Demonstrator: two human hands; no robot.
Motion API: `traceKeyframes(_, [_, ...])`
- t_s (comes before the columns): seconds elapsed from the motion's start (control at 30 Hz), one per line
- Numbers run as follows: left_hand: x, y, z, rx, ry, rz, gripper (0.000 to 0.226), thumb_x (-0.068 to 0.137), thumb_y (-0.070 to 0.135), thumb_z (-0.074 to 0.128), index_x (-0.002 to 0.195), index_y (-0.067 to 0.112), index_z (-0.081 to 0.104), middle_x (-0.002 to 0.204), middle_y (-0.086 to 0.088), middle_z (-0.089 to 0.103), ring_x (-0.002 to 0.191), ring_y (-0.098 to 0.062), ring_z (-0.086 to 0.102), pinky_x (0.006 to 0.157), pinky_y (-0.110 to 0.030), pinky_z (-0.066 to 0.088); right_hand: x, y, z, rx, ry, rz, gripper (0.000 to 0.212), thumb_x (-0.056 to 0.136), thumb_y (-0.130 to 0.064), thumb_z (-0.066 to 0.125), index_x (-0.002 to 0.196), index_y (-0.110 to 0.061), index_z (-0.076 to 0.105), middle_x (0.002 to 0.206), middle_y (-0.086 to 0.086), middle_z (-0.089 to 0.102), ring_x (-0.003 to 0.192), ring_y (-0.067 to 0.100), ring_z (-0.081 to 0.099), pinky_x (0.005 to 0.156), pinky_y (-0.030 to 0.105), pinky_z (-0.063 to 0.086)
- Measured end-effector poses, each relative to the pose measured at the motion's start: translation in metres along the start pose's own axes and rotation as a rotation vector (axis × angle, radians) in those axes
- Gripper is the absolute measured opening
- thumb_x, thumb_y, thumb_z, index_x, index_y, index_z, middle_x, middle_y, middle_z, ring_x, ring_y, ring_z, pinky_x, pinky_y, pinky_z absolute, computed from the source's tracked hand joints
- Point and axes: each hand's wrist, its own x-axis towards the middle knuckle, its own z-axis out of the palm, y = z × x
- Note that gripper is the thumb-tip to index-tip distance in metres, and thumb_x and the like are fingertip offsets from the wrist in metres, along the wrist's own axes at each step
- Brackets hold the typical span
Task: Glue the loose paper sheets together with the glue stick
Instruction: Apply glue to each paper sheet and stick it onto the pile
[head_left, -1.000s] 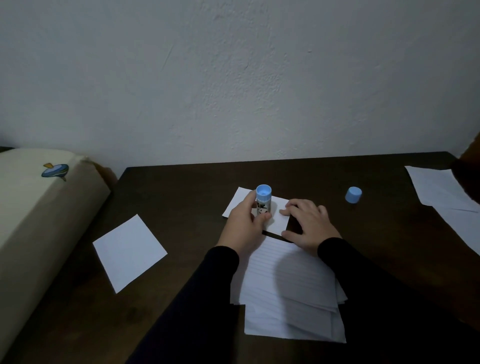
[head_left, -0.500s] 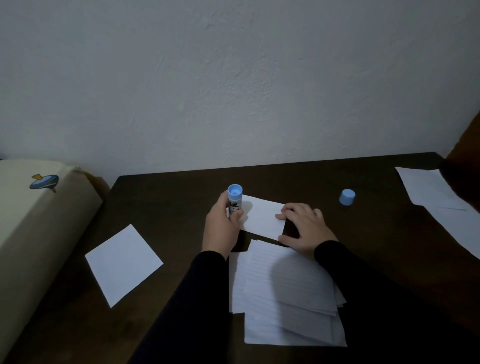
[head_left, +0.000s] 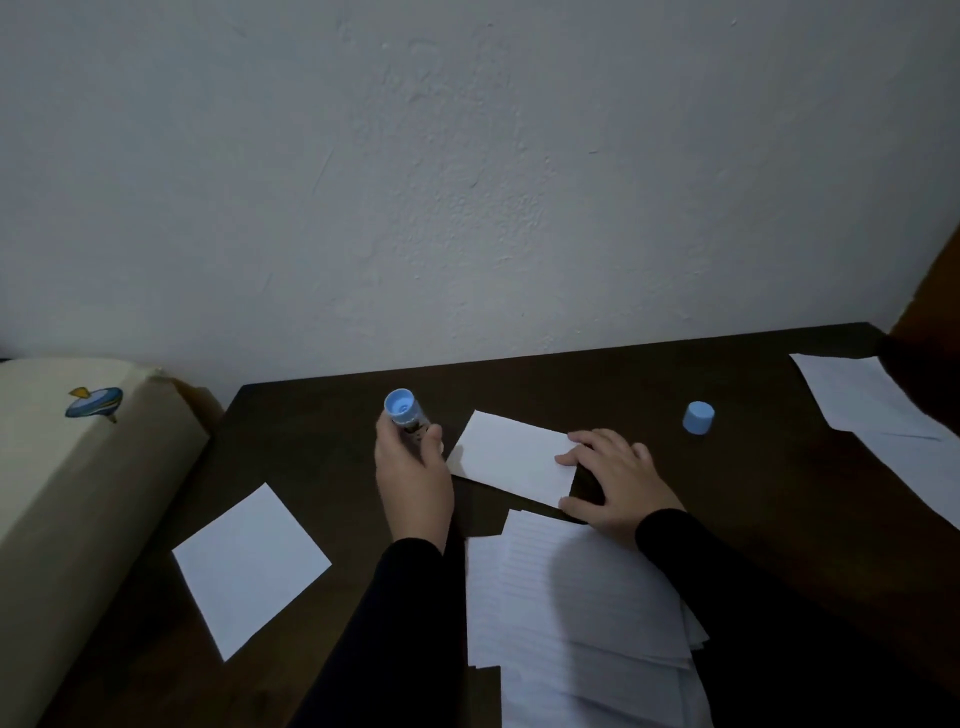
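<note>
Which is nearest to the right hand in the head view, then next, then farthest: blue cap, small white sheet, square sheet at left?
From the right hand:
1. small white sheet, under its fingertips, just left.
2. blue cap, standing up-right of it.
3. square sheet, far left, beyond the left hand.

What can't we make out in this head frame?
- Glue stick: its lower end is hidden by the left hand; label too dark and small to read.
- Small white sheet: glue on it cannot be told in the dim light; the right hand covers its right corner.
- Lined paper stack: cut off by the bottom edge, sheet count unclear.
- Papers at right: cut off by the right edge.
</note>
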Motion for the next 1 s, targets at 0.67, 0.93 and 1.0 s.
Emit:
traceKeyframes(0.67, [-0.026, 0.005, 0.015, 0.059, -0.436, 0.105, 0.03, 0.093, 0.027, 0.061, 0.121, 0.028, 0.05, 0.112, 0.012, 0.061, 0.101, -0.004, 0.056, 0.073, -0.016, 0.042, -0.005, 0.002, 0.002, 0.161, 0.007, 0.02, 0.022, 0.083, -0.039, 0.058, 0.105, -0.034, 0.056, 0.149, -0.018, 0.036, 0.144, 0.004, 0.011, 0.117, 0.046, 0.005])
traceKeyframes(0.93, [-0.031, 0.008, 0.017, 0.023, -0.443, 0.102, 0.026, 0.094, 0.027, 0.06, 0.118, 0.028, 0.051, 0.106, 0.012, 0.061, 0.091, -0.002, 0.057, 0.067, -0.014, 0.04, -0.011, -0.001, -0.003, 0.162, 0.098, -0.105, 0.04, 0.082, -0.036, 0.059, 0.122, -0.035, 0.056, 0.122, -0.019, 0.048, 0.121, 0.0, 0.034, 0.101, 0.029, 0.025])
traceKeyframes(1.0, [-0.034, 0.009, 0.017, 0.009, -0.441, 0.094, 0.024, 0.094, 0.026, 0.06, 0.116, 0.029, 0.051, 0.104, 0.011, 0.061, 0.09, -0.002, 0.057, 0.065, -0.013, 0.041, -0.008, -0.001, -0.001, 0.122, 0.042, -0.1, 0.047, 0.086, -0.033, 0.052, 0.133, -0.037, 0.051, 0.139, -0.02, 0.042, 0.135, 0.004, 0.024, 0.109, 0.035, 0.019])
